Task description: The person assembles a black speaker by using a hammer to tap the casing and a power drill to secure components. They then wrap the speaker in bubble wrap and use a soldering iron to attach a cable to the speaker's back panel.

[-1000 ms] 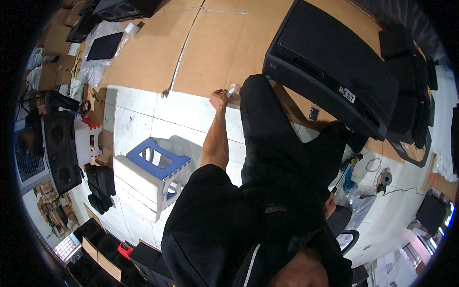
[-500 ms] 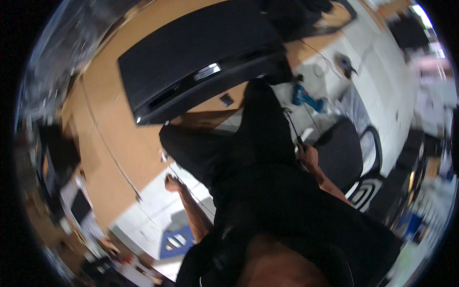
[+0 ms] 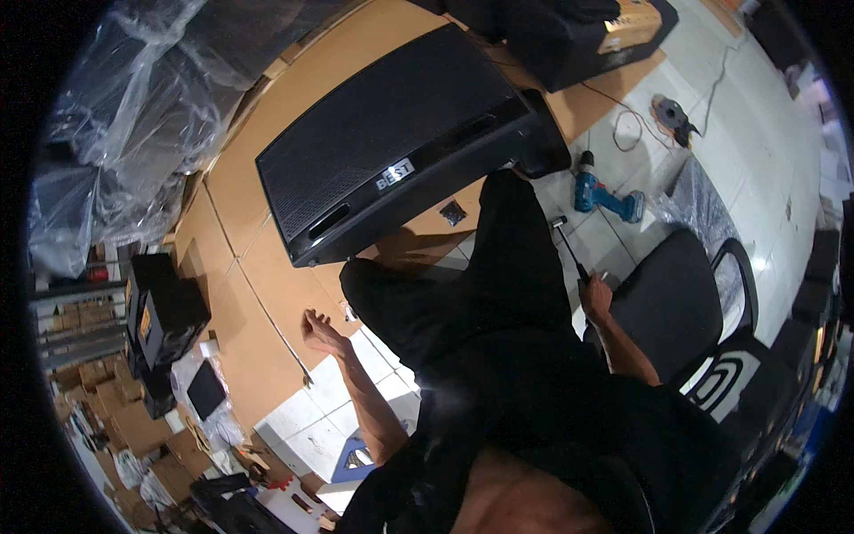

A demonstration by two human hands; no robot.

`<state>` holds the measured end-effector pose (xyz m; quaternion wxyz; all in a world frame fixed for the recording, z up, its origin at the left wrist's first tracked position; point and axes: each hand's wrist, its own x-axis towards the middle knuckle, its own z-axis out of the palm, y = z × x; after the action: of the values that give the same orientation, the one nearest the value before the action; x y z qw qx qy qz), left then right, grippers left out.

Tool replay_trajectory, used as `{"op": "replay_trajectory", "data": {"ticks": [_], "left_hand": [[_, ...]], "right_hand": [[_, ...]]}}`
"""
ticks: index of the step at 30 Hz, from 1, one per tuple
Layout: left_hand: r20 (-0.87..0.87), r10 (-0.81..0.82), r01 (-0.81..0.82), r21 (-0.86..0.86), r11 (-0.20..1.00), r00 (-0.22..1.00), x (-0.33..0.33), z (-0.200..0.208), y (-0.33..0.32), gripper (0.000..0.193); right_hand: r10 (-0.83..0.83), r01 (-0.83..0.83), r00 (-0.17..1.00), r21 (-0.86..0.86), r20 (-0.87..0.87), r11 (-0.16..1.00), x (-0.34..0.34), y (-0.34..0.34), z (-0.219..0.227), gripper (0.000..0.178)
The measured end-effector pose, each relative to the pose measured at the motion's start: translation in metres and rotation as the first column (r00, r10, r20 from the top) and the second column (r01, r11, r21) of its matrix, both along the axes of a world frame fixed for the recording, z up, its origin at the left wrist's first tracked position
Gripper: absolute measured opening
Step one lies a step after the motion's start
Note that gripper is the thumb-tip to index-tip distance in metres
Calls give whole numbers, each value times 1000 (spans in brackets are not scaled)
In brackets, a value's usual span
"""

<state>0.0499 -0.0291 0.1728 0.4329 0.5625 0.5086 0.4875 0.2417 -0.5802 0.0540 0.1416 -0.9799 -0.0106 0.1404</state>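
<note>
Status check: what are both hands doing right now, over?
Left hand empty, open, over the cardboard sheet. Right hand grips a hammer. Black speaker cabinet ahead; cordless drill nearby on floor.

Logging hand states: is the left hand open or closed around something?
Open. The left hand has its fingers spread over the cardboard sheet and holds nothing. Whether it touches the sheet, cannot tell.

Speaker assembly or repair workshop: large black wedge-shaped loudspeaker cabinet with mesh grille [image 3: 400, 147] lying on brown cardboard sheets [image 3: 253, 294] over white tiled floor [image 3: 311, 418]; blue cordless drill [image 3: 605, 198]; smaller black speaker boxes [image 3: 160, 316]; stacked brown cartons [image 3: 84, 325]; clear plastic wrapping [image 3: 133, 116]; black office chair [image 3: 685, 303]
</note>
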Motion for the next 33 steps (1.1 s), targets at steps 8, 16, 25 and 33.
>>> {"op": "replay_trajectory", "data": {"ticks": [8, 16, 25, 33], "left_hand": [[-147, -21, 41, 132, 990, 989, 66, 46, 41, 41], [-649, -16, 126, 123, 984, 761, 141, 37, 123, 68], [-877, 109, 149, 200, 968, 469, 189, 79, 62, 52], [-799, 59, 94, 143, 985, 598, 180, 75, 64, 35]], "right_hand": [[25, -36, 954, -32, -297, 999, 25, -10, -43, 32], [206, -283, 941, 292, 268, 913, 158, 113, 138, 43], [327, -505, 563, 3, 759, 863, 282, 256, 232, 57], [468, -422, 655, -227, 594, 878, 287, 292, 175, 75]]}}
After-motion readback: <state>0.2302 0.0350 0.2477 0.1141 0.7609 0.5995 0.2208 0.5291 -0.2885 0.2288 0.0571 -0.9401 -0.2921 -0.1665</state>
